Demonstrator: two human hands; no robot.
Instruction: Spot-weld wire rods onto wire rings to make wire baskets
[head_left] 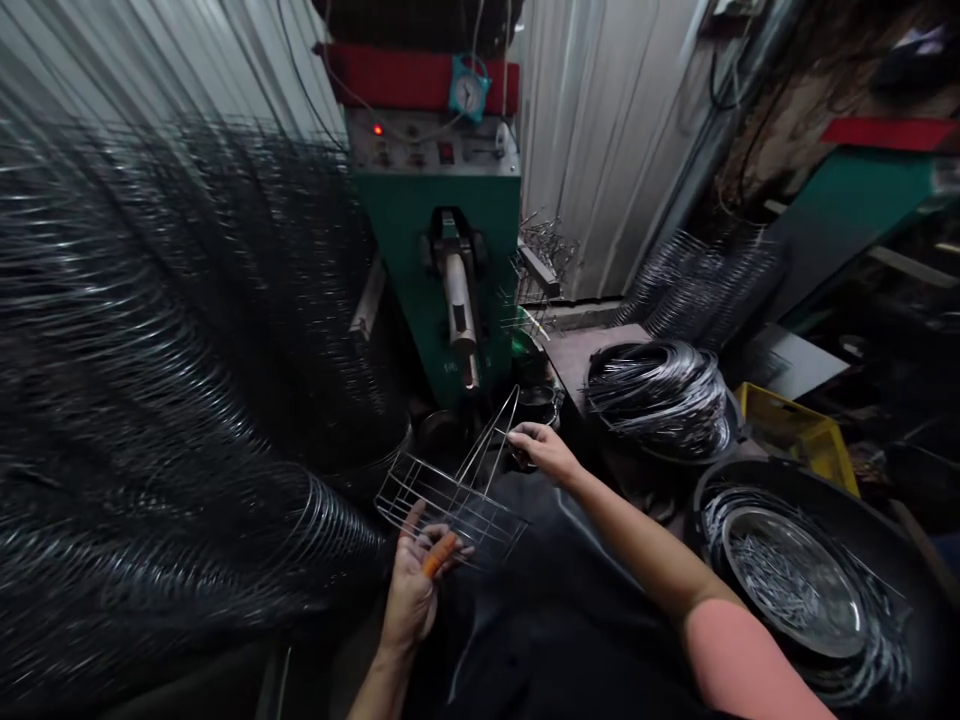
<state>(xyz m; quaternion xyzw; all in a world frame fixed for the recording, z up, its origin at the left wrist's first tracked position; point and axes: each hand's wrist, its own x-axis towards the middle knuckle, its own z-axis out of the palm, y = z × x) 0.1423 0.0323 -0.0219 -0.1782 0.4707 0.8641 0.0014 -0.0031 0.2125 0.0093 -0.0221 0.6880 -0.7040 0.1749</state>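
A small wire basket frame [450, 505] with a raised wire handle [491, 435] hangs in front of me. My left hand [416, 580] grips its near edge from below, fingers curled round the wires, one finger wrapped in orange. My right hand [544, 448] reaches forward and pinches the top end of the handle wire. Just beyond the basket stands a green machine [442, 250] with a metal arm [459, 300] pointing down toward it.
Huge stacks of wire rings [165, 380] fill the left side. A coil of wire [660, 395] sits on a stand to the right, with a round tub of small wire pieces [795, 580] and a yellow crate [799, 430] nearby. Corrugated sheet walls [600, 130] stand behind.
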